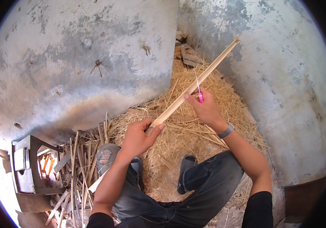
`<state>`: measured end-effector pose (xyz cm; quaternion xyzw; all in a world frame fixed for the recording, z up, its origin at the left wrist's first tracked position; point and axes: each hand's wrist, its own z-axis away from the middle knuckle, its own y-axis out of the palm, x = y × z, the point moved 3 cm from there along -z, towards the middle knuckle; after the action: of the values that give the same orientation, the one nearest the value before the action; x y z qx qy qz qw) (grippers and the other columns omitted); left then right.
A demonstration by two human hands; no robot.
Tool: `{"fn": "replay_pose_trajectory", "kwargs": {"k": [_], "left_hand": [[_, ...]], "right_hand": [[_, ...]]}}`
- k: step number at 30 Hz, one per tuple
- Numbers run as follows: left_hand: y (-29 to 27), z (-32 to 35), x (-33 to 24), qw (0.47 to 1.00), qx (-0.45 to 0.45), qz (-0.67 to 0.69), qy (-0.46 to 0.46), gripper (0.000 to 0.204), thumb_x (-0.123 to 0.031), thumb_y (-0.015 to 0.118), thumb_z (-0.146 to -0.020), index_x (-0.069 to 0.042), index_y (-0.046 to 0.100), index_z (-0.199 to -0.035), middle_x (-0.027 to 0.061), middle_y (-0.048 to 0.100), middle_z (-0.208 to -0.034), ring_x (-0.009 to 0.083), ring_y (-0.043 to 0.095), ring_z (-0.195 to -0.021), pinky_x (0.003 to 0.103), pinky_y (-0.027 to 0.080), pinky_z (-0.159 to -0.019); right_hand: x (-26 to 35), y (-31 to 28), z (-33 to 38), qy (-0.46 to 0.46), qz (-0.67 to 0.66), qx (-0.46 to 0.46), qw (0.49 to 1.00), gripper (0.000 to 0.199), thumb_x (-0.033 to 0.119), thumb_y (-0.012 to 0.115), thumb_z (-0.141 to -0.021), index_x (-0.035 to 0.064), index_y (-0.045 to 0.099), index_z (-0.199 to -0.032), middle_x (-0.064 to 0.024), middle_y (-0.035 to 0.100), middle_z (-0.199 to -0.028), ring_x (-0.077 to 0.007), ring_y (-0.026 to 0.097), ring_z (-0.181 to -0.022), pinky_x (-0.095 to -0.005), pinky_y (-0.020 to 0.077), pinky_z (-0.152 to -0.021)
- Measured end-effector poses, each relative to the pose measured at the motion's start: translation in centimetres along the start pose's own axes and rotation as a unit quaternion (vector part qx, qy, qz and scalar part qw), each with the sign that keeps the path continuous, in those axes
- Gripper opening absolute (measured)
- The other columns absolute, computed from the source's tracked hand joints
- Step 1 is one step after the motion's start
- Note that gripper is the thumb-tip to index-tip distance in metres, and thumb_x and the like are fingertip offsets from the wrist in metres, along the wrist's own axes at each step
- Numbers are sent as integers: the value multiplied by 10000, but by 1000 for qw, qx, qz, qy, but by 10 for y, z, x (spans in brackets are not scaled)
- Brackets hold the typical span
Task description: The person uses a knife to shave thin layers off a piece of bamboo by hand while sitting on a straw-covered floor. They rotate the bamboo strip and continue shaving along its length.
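A long pale bamboo strip (pixel 170 109) runs slantwise from beside my left forearm up to the far right, its far tip frayed and near the wall. My left hand (pixel 137 139) is closed round its nearer part, thumb lying on top. Further up the strip, my right hand (pixel 207 109) grips a thin-bladed knife (pixel 200 97) with a pink handle. The narrow blade points up and away, crossing in front of the strip. My right thumb presses on the strip beside the handle; the other right fingers are partly hidden.
Straw-like shavings (pixel 166 152) cover the floor around my shoes. Several bamboo sticks (pixel 77 167) lie in a heap at the left, near a dark wooden frame (pixel 28 163). Worn grey walls (pixel 94 49) close in on both sides, with wood pieces (pixel 190 56) in the far corner.
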<state>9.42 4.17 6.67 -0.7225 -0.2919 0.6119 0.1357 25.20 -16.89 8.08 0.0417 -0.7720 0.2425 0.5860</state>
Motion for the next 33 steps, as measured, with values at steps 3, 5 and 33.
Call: {"fn": "replay_pose_trajectory", "kwargs": {"k": [3,5,33], "left_hand": [[0,-2,-9,1000,-22,-16,-5,379,-380,739,-966,-16,707,-866,48,506,-551,132,438,-504,343,346,-506],[1,-2,-15,999,-33,-33,-2,376,-381,726,-972,-17,715,-879,65,532,-562,166,467,-495,349,370,-515],[-32,8,12,998,-36,19,-41,290,-263,678,-1018,24,671,-980,158,583,-643,233,503,-546,383,416,-554]], "right_hand": [[7,3,-2,19,-39,1,999,259,255,739,-982,17,656,-1041,83,514,-683,-14,427,-596,-237,356,-540],[13,4,0,1,-11,-3,1000,252,243,733,-986,17,648,-1058,84,511,-668,-12,427,-589,-235,353,-535],[27,57,47,-121,314,233,912,437,456,519,-1061,49,662,-993,-196,631,-647,-410,642,-605,-543,483,-579]]}}
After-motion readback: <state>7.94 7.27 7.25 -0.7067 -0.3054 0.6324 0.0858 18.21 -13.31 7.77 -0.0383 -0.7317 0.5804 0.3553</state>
